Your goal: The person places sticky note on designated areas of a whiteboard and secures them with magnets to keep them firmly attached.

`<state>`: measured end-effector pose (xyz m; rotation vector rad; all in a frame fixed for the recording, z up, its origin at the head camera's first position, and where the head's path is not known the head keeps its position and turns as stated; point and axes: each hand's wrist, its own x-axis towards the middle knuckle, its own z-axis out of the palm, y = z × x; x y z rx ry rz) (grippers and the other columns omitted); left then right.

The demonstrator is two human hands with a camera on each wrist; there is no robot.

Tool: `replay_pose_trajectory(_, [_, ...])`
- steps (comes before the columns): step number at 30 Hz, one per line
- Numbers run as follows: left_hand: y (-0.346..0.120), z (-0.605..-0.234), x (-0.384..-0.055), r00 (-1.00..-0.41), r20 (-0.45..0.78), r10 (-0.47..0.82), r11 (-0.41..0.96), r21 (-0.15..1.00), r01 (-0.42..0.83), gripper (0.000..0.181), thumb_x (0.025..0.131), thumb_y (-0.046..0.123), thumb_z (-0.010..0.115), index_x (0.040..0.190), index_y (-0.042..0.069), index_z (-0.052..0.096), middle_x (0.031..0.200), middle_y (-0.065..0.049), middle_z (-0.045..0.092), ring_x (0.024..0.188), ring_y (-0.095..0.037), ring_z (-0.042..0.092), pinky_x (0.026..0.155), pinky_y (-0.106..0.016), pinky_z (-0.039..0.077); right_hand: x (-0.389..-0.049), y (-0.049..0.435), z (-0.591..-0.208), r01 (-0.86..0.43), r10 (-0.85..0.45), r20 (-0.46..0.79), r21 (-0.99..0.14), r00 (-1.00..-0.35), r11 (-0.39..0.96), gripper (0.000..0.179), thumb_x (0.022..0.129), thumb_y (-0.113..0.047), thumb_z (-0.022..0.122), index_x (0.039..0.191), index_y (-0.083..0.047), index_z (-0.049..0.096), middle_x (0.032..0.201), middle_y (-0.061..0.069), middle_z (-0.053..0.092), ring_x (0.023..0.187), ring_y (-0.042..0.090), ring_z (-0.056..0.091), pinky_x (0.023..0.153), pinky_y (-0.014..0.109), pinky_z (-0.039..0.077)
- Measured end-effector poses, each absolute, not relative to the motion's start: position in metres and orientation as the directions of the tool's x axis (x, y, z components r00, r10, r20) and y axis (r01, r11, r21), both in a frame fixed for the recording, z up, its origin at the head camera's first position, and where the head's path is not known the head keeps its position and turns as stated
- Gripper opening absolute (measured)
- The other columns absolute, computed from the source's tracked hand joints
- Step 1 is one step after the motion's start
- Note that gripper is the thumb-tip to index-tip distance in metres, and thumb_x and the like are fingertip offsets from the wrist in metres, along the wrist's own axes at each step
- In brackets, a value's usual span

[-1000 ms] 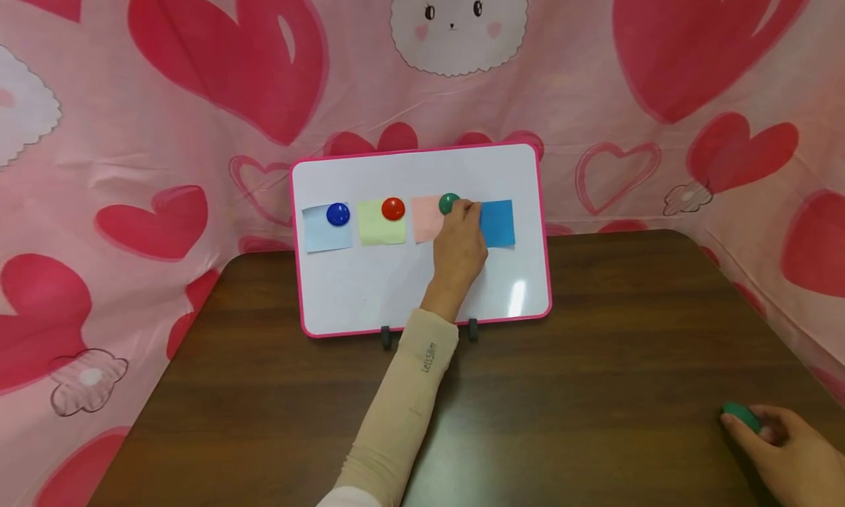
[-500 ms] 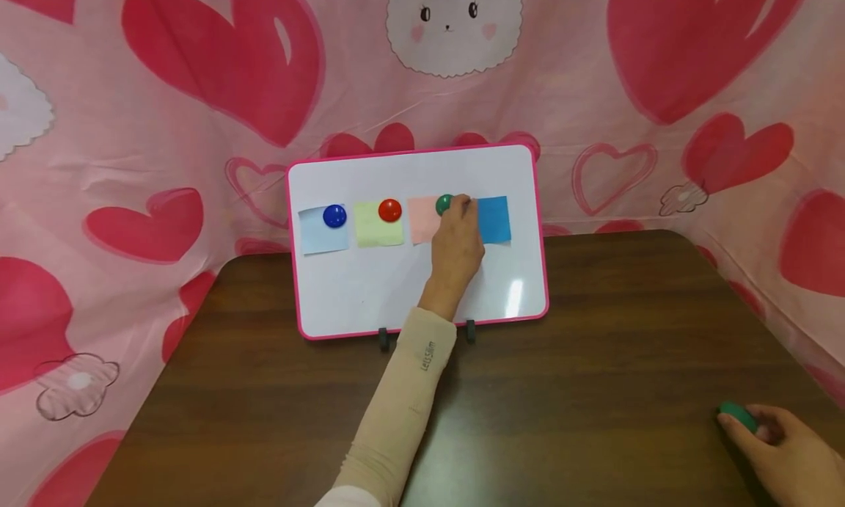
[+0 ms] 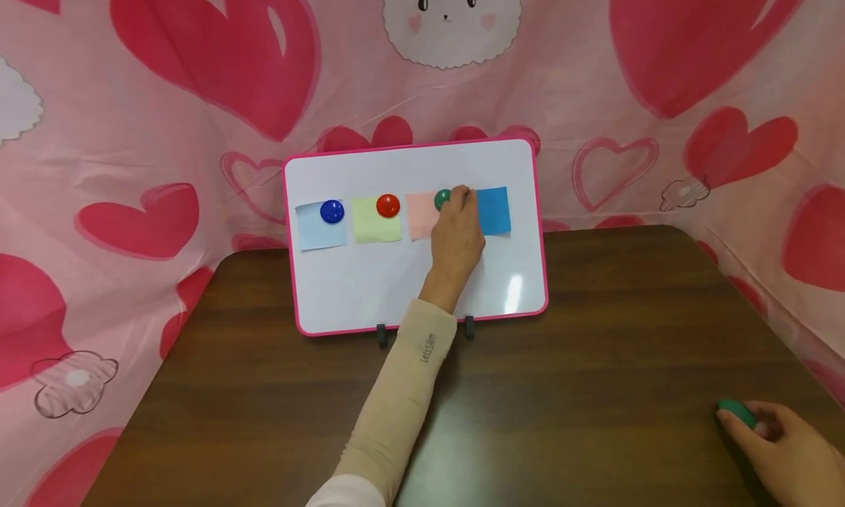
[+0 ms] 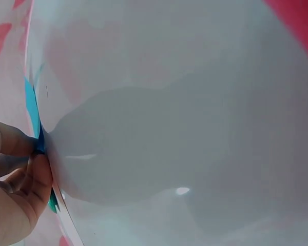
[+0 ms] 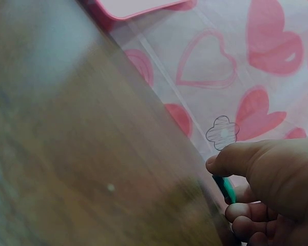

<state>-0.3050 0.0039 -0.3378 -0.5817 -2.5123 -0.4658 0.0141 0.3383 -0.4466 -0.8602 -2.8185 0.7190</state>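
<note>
My left hand (image 3: pixel 457 235) is at the whiteboard (image 3: pixel 370 290), thumb and finger pinching the edge of a blue sticky note (image 3: pixel 494 212). In the left wrist view the note (image 4: pixel 32 107) shows above the pinching fingertips. Just left of the hand, a green round magnet (image 3: pixel 443 199) overlaps a pink sticky note (image 3: pixel 419 217), partly covered by the hand. Farther left, a red magnet (image 3: pixel 388 205) lies on a light green note (image 3: pixel 376 230) and a dark blue magnet (image 3: pixel 332 211) on a pale blue note (image 3: pixel 320 234). Low at the right, my right hand (image 3: pixel 792 448) holds another green magnet (image 3: pixel 736 411) between thumb and fingers.
The pink-framed whiteboard leans upright on a stand with dark feet (image 3: pixel 469 327) at the back of the brown wooden table (image 3: pixel 594 360). A pink cloth (image 3: pixel 581 67) printed with hearts hangs behind and along both sides.
The head view has shifted slightly. Both hands keep their places, the left at the blue sticky note and the right with its green magnet.
</note>
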Motion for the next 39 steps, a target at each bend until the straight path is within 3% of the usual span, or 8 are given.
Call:
replay_pose_trajectory(10, [0.005,-0.337,-0.307,-0.771,0.561,0.302,0.857,0.194,0.477,0.047,0.096,0.012,0.067,0.141,0.001,0.057,0.139,-0.010,0.051,0.103,-0.022,0.061,0.077,-0.026,0.056,0.012,0.342,-0.449,0.499,0.548,-0.030,-0.457,-0.836,0.736,0.065,0.099,-0.049,0.058,0.124,0.011,0.052,0.090,0.012,0.062,0.066,0.017,0.051,0.053,0.027,0.036])
replay_pose_trajectory(19, [0.007,-0.339,-0.309,-0.780,0.557,0.287,0.866,0.198,0.460,0.049,0.095,0.014,0.069,0.141,0.000,0.057,0.145,-0.013,0.044,0.111,-0.023,0.058,0.078,-0.027,0.057,0.013,0.343,-0.451,0.501,0.545,-0.040,-0.454,-0.837,0.736,0.066,0.100,-0.050,0.056,0.124,0.011,0.052,0.092,0.013,0.062,0.067,0.018,0.051,0.053,0.028,0.036])
replay_pose_trajectory(26, [0.008,-0.343,-0.308,-0.756,0.586,0.292,0.877,0.151,0.456,0.050,0.094,0.013,0.069,0.141,0.002,0.058,0.139,-0.011,0.051,0.101,-0.021,0.059,0.072,-0.026,0.056,0.013,0.344,-0.451,0.512,0.538,-0.078,-0.447,-0.840,0.734,0.068,0.100,-0.052,0.054,0.126,0.011,0.049,0.095,0.015,0.062,0.069,0.020,0.053,0.054,0.029,0.038])
replay_pose_trajectory(39, [0.009,-0.345,-0.305,-0.780,0.532,0.329,0.896,0.085,0.435,0.054,0.096,0.021,0.067,0.148,0.014,0.052,0.144,-0.012,0.046,0.109,-0.024,0.056,0.077,-0.028,0.056,0.016,0.333,-0.442,0.492,0.512,-0.085,-0.446,-0.855,0.747,0.066,0.103,-0.048,0.052,0.123,0.014,0.047,0.091,0.009,0.059,0.067,0.017,0.048,0.055,0.029,0.037])
